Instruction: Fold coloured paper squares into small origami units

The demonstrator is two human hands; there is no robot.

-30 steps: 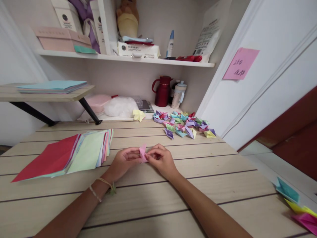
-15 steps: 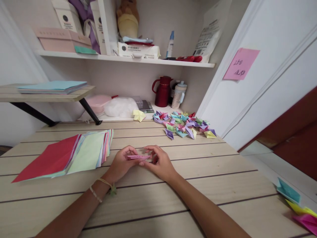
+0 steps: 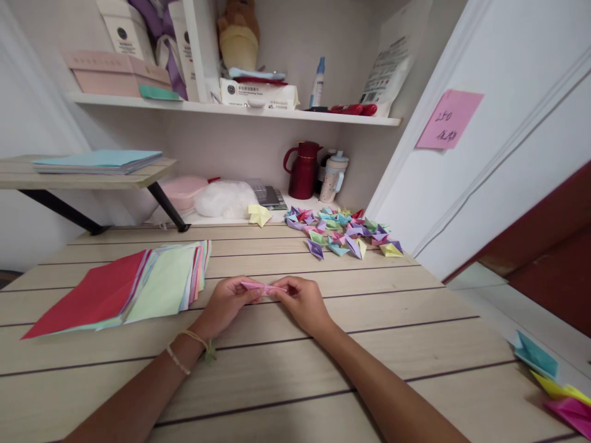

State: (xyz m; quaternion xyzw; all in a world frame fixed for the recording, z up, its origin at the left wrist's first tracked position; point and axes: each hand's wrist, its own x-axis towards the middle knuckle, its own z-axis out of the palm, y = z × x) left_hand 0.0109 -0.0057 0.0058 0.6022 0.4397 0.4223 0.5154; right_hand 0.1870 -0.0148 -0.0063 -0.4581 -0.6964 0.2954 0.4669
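A small folded pink paper piece [image 3: 263,287] is pinched flat between both hands just above the wooden table [image 3: 286,363]. My left hand [image 3: 227,303] grips its left end with closed fingers. My right hand [image 3: 300,300] pinches its right end. A stack of coloured paper sheets [image 3: 133,283], red on top at the left, lies to the left of my hands. A pile of several folded paper pieces [image 3: 344,234] in mixed colours sits beyond, at the table's far right.
A red jug [image 3: 303,169] and a white cup [image 3: 333,176] stand at the back. A low shelf with books [image 3: 99,161] is at the left. A pink note [image 3: 447,118] hangs on the white door. More folded pieces [image 3: 554,384] lie at the right edge.
The pink piece went from standing upright between my fingers to lying flat and stretched out; both hands shifted slightly and now pinch its two ends.
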